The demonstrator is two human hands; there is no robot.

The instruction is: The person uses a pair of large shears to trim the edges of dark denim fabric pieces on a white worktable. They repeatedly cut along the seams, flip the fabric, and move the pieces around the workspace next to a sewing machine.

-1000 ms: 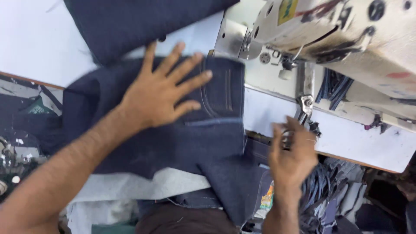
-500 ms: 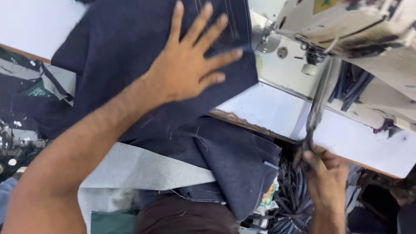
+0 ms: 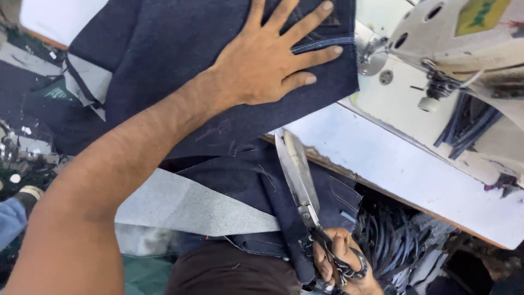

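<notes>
My left hand (image 3: 270, 57) lies flat with fingers spread on a dark blue denim piece (image 3: 180, 71) that covers the white sewing table. My right hand (image 3: 341, 265), low near the frame's bottom edge, grips the handles of large steel scissors (image 3: 297, 175). The blades point up toward the table's front edge, their tips touching the hanging denim. A narrow denim strip (image 3: 284, 218) hangs beside the blades. The industrial sewing machine (image 3: 464, 49) stands at the upper right, apart from both hands.
The white table top (image 3: 415, 175) shows bare at the right. A grey lining cloth (image 3: 185, 205) hangs below the denim. Dark denim strips (image 3: 393, 246) are bundled under the table at the right. More fabric and clutter lie at the left (image 3: 27, 142).
My left hand has pushed the denim further away across the table. My right hand has dropped below the table edge and now holds the scissors up against the hanging denim.
</notes>
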